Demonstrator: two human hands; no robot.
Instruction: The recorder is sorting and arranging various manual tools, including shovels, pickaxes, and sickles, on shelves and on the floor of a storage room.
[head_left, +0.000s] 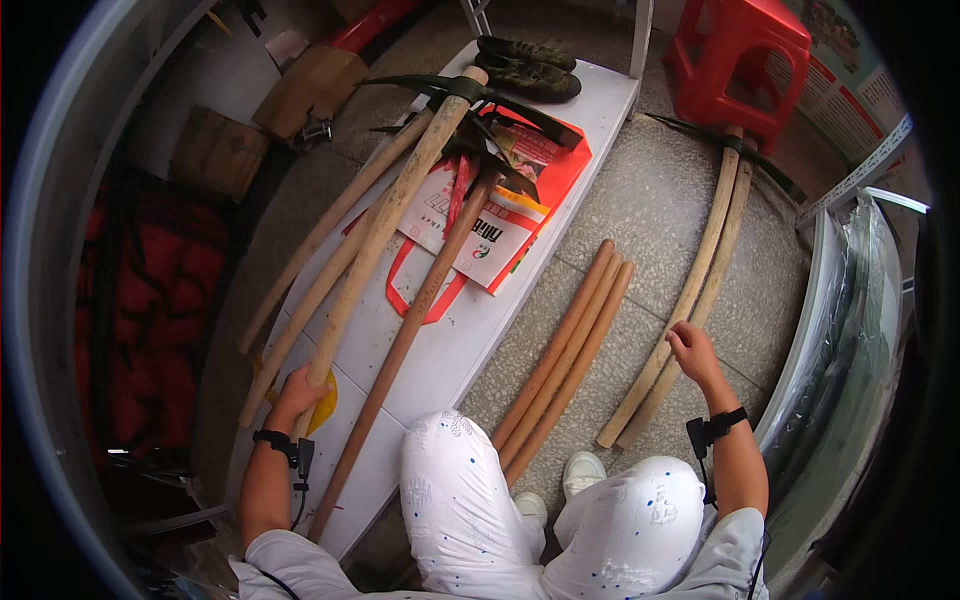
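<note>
My left hand (304, 394) grips the lower end of a thick pale wooden handle (360, 270) belonging to a pickaxe. Its dark metal head (466, 88) lies at the far end, over other tool heads. Two more pale handles (330, 292) lie to its left on the white shelf board (442, 367). A browner handle (420, 300), bearing writing, slants along the right side; its dark blade (514, 176) rests on a bag. My right hand (691, 351), fingers curled with nothing visible in them, is over two pale handles (694, 292) on the floor; contact is unclear.
Three short brown wooden handles (566, 352) lie on the speckled floor (622, 202). A red-and-white printed bag (551, 172) and camouflage shoes (529, 71) occupy the board. A red plastic stool (742, 60) stands at back right, cardboard boxes (311, 90) at left, a plastic-wrapped panel (847, 300) at right.
</note>
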